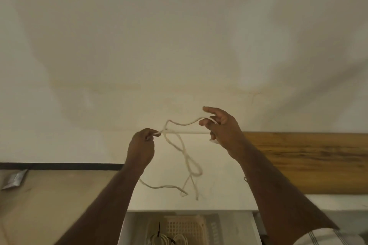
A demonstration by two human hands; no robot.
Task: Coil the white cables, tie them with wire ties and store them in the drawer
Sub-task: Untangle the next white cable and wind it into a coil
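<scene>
I hold a thin white cable [186, 157] up in front of a pale wall. My left hand [141, 148] pinches one part of it in curled fingers. My right hand [222, 129] grips another part, with a loop of cable round its fingers and its index finger stretched out. Between and below the hands the cable hangs in loose, crossing loops, and its free ends dangle above a white top. Below, an open drawer [242, 228] shows coiled white cables [169, 239] bound with black ties [159, 229], next to a beige plastic basket [188, 226].
A white cabinet top [223, 191] lies under the hanging cable. A wooden board [310, 163] stands to the right. A brown surface [49, 201] with a small silver packet [15, 179] lies to the left. A striped cloth [326, 237] shows at the bottom right.
</scene>
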